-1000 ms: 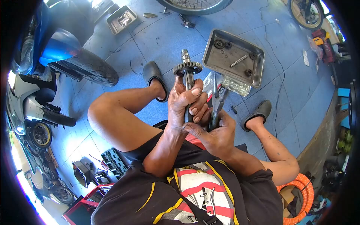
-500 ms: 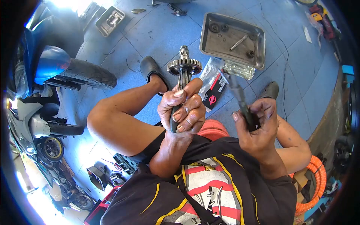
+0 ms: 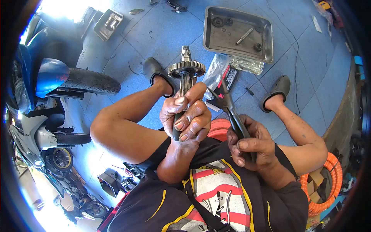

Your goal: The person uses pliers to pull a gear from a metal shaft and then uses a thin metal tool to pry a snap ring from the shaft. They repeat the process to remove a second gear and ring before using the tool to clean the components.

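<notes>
My left hand [image 3: 186, 116] is closed around a steel gear shaft [image 3: 186, 79], held upright, with its toothed gear [image 3: 186, 69] above my fingers. My right hand [image 3: 250, 145] grips the black handles of a pair of pliers [image 3: 228, 106]. The plier tips point up and left, close beside the shaft near my left thumb, and I cannot tell whether they touch it. I am sitting on a red stool [image 3: 217, 129] with my knees apart.
A metal tray [image 3: 266, 34] with small gears and a pin lies on the blue tiled floor ahead. A plastic parts packet [image 3: 224, 75] lies beneath it. A motorcycle tyre [image 3: 89, 81] is at left, a smaller tray [image 3: 108, 25] far left, an orange hose coil [image 3: 324, 185] at right.
My right hand swung the pliers out to the right, then brought them back in towards the shaft. The left hand kept hold of the shaft, shifting slightly left.
</notes>
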A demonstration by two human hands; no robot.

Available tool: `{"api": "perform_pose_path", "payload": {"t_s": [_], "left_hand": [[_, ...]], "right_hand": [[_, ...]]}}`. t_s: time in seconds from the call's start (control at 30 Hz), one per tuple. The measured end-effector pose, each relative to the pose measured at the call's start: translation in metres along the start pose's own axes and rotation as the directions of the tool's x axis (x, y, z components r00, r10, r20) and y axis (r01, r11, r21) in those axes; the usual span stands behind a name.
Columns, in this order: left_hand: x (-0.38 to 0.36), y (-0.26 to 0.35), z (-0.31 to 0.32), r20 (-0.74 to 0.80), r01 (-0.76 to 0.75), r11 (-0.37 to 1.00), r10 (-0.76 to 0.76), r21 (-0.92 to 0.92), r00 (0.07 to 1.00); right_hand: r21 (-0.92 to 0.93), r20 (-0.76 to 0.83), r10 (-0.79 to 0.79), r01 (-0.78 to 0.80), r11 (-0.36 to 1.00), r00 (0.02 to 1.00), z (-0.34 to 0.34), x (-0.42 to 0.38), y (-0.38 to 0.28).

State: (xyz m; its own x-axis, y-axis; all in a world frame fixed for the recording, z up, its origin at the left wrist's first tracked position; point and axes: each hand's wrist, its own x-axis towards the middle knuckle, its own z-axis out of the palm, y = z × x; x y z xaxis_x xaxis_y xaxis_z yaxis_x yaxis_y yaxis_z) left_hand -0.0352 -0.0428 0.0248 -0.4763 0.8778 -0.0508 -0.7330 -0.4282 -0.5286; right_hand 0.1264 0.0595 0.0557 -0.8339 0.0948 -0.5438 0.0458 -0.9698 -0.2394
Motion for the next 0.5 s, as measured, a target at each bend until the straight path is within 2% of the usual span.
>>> {"api": "perform_pose_path", "payload": {"t_s": [0.03, 0.1, 0.17, 0.23, 0.27, 0.33, 0.37, 0.4, 0.43, 0.47, 0.5], "left_hand": [[0.000, 0.000, 0.000, -0.004, 0.003, 0.999, -0.003, 0.039, 1.000], [-0.001, -0.001, 0.001, 0.000, 0.006, 0.999, -0.006, 0.035, 1.000], [-0.001, 0.000, 0.002, 0.000, 0.022, 0.999, -0.022, 0.030, 1.000], [-0.001, 0.000, 0.003, 0.013, 0.006, 1.000, -0.007, 0.028, 1.000], [-0.001, 0.000, 0.003, 0.022, -0.009, 1.000, 0.008, 0.022, 1.000], [-0.003, 0.003, 0.000, 0.008, -0.005, 0.999, 0.005, 0.048, 1.000], [-0.004, 0.004, -0.001, 0.003, -0.004, 0.997, 0.004, 0.074, 1.000], [-0.003, 0.006, -0.002, 0.001, -0.002, 0.997, 0.002, 0.075, 1.000], [-0.002, 0.008, -0.003, 0.038, 0.069, 0.984, -0.077, 0.167, 0.996], [-0.001, 0.008, -0.003, 0.068, 0.137, 0.956, -0.160, 0.259, 0.985], [-0.001, 0.008, -0.003, 0.066, 0.142, 0.956, -0.164, 0.257, 0.984]], "right_hand": [[-0.003, 0.002, 0.002, -0.002, 1.000, 1.000, 0.001, -0.002, 0.001], [0.287, 0.021, 0.021, -0.027, 0.957, 1.000, 0.003, -0.005, 0.004], [0.308, 0.049, 0.014, -0.028, 0.951, 0.999, -0.009, -0.008, 0.010], [0.164, -0.031, -0.007, 0.012, 0.986, 1.000, -0.011, -0.011, 0.013], [0.167, -0.031, -0.008, 0.013, 0.986, 0.999, -0.010, -0.011, 0.014], [-0.149, 0.019, -0.184, 0.185, 0.971, 0.983, -0.010, -0.012, 0.018], [-0.146, 0.017, -0.186, 0.186, 0.972, 0.982, -0.009, -0.012, 0.016], [-0.554, 0.106, -0.324, 0.327, 0.765, 0.940, -0.007, -0.012, 0.012], [-0.830, 0.246, -0.401, 0.405, 0.382, 0.883, -0.003, -0.011, 0.006], [-0.920, 0.349, -0.400, 0.391, 0.028, 0.848, 0.005, -0.011, -0.003], [-0.921, 0.346, -0.405, 0.390, 0.027, 0.846, 0.010, -0.010, -0.008]]}}
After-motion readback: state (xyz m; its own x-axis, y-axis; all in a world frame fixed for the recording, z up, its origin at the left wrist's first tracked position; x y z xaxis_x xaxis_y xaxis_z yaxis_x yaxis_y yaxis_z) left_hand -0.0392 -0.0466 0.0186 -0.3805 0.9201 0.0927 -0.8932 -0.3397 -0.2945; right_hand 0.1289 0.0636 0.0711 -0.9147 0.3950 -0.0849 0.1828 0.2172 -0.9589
